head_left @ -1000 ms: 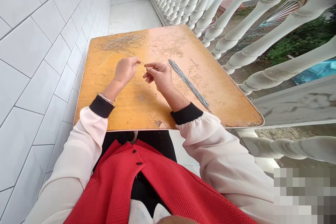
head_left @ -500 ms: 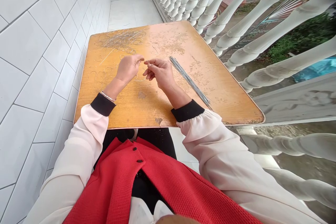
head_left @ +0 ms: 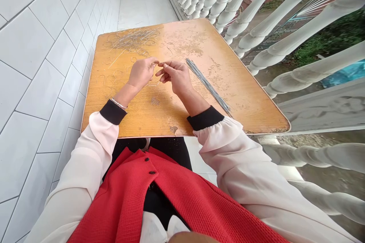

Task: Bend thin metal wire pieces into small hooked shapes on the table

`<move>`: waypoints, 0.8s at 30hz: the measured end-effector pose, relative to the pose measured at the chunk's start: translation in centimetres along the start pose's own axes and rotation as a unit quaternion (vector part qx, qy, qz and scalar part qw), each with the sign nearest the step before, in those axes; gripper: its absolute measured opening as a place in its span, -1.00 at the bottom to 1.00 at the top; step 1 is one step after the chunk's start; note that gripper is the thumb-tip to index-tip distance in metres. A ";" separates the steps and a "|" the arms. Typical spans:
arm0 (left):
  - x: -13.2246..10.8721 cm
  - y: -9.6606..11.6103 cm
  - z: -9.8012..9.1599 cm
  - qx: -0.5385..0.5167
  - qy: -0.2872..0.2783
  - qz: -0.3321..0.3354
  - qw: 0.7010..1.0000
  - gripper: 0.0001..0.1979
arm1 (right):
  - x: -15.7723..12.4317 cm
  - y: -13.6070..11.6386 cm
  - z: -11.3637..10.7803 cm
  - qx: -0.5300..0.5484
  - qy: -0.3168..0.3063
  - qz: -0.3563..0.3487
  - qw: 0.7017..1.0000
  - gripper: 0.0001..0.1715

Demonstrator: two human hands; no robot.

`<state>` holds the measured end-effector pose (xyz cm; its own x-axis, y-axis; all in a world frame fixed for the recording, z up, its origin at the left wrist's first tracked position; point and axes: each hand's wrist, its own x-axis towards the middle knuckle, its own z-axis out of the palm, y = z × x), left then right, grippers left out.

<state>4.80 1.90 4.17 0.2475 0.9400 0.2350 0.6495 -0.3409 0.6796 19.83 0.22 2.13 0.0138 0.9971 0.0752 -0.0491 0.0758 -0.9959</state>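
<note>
Over the middle of the wooden table, my left hand (head_left: 142, 72) and my right hand (head_left: 176, 74) meet at the fingertips. Both are closed in a pinch on a thin pale wire (head_left: 154, 82), most of which the fingers hide. A little of it curves out below the hands. Right of my right hand lies a bundle of straight grey wires (head_left: 208, 85), set at a slant. Beyond my left hand is a loose, tangled heap of thin wires (head_left: 134, 41).
The worn table (head_left: 242, 115) has peeling patches and stray curled wire bits on its left. A white tiled wall (head_left: 37, 76) rises close on the left. White balusters (head_left: 256, 55) line the right side, with plants outside.
My fingertips have come closer together, and my right hand has turned slightly. The view has shifted a little; the bundle and the heap lie as before.
</note>
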 end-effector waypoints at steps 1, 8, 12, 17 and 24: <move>0.0 0.0 0.0 0.003 -0.005 0.005 1.000 -0.71 | 0.0 0.0 0.0 -0.002 -0.001 0.000 1.000 -0.78; -0.1 0.3 0.8 -0.028 0.018 -0.006 0.999 -0.72 | -0.1 0.5 0.5 0.020 0.046 -0.015 0.999 -0.82; 0.0 0.3 1.5 -0.051 0.035 -0.017 0.998 -0.73 | -0.5 0.5 1.1 0.021 0.061 -0.014 0.998 -0.84; 0.0 0.2 1.6 -0.052 0.046 -0.017 0.997 -0.74 | -0.5 0.9 1.2 0.002 0.061 -0.041 0.997 -0.78; -0.6 0.2 0.6 0.020 0.023 0.002 1.000 -0.72 | 0.2 1.4 0.5 -0.033 0.048 -0.049 0.997 -0.77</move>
<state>5.26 1.25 3.75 0.2165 0.9382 0.2701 0.6765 -0.3437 0.6514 19.27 0.52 0.76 0.1114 0.9791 0.1703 0.0225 0.1689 -0.9854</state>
